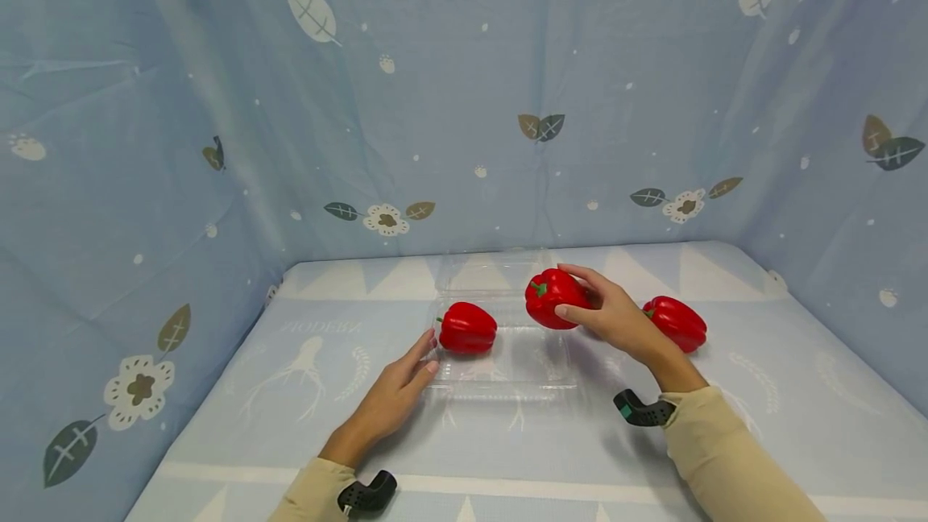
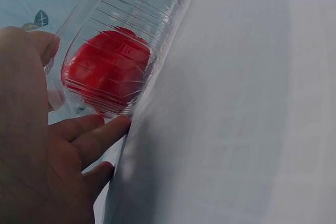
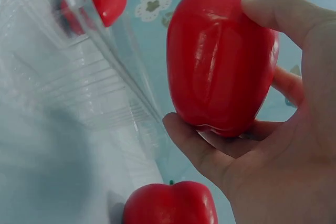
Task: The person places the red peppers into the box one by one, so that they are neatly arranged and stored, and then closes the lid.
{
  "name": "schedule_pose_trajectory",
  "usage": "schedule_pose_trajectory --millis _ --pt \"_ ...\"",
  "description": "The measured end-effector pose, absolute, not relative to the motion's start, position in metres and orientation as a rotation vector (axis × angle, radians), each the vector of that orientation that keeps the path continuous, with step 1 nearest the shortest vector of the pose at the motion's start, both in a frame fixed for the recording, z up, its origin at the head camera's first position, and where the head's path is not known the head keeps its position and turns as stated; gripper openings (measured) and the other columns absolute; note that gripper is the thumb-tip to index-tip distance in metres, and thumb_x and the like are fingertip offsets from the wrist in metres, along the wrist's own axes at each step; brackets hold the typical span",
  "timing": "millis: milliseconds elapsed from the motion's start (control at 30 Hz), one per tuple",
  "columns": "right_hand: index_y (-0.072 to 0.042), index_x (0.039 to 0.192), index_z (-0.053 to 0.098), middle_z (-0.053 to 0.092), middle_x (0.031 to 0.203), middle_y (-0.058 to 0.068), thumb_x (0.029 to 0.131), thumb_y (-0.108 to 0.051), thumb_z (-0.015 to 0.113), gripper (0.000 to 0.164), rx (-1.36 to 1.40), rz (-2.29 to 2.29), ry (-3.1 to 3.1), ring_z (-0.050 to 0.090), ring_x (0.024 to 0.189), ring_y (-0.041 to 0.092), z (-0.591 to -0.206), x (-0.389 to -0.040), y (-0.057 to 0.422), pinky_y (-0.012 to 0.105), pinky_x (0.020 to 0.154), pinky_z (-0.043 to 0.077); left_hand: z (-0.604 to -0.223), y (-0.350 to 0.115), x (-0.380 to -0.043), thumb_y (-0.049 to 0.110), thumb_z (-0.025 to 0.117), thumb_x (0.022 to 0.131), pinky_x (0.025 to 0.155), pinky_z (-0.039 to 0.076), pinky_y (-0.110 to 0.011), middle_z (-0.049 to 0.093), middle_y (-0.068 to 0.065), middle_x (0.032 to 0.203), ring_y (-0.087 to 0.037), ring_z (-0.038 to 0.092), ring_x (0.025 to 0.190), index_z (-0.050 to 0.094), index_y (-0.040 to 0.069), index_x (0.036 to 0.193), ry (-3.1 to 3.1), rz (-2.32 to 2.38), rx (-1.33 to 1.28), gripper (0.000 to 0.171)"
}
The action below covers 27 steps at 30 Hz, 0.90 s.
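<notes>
In the head view my right hand [image 1: 616, 316] grips a red bell pepper [image 1: 554, 296] above the right side of a clear plastic container [image 1: 536, 357]. The right wrist view shows the thumb on one side of this pepper [image 3: 218, 61] and fingers on the other. A second red bell pepper [image 1: 468, 329] lies in the container's left part. My left hand [image 1: 391, 393] holds the container's left edge, thumb at the rim and fingers along the wall, as the left wrist view of the container [image 2: 131, 11] shows. A third red bell pepper [image 1: 676, 323] lies on the table beyond my right wrist.
The container's clear lid [image 1: 493, 274] lies folded back toward the rear. A pale patterned cloth [image 1: 304, 417] covers the table. Blue printed curtains [image 1: 464, 87] hang behind it and at both sides.
</notes>
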State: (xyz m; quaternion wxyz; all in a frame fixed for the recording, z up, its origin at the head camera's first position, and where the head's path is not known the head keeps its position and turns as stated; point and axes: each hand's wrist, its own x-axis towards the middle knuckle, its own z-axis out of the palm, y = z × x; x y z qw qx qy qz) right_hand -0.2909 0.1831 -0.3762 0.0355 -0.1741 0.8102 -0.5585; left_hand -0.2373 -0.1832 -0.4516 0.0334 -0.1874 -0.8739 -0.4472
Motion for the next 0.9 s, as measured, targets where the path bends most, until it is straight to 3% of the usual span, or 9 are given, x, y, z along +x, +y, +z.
schedule_pose_trajectory --millis 900 --pt "-0.013 0.148 0.047 0.06 0.131 0.012 0.084 -0.044 0.08 0.078 -0.484 -1.493 2.606 0.057 0.117 0.032 -0.375 -0.303 0.16 0.05 0.088 0.056 -0.451 -0.18 -0.236 0.026 0.055 0.105 0.113 0.035 -0.049 0.045 -0.009 0.153 -0.029 0.051 0.133 0.03 0.018 0.159 -2.695 -1.386 -0.557 0.061"
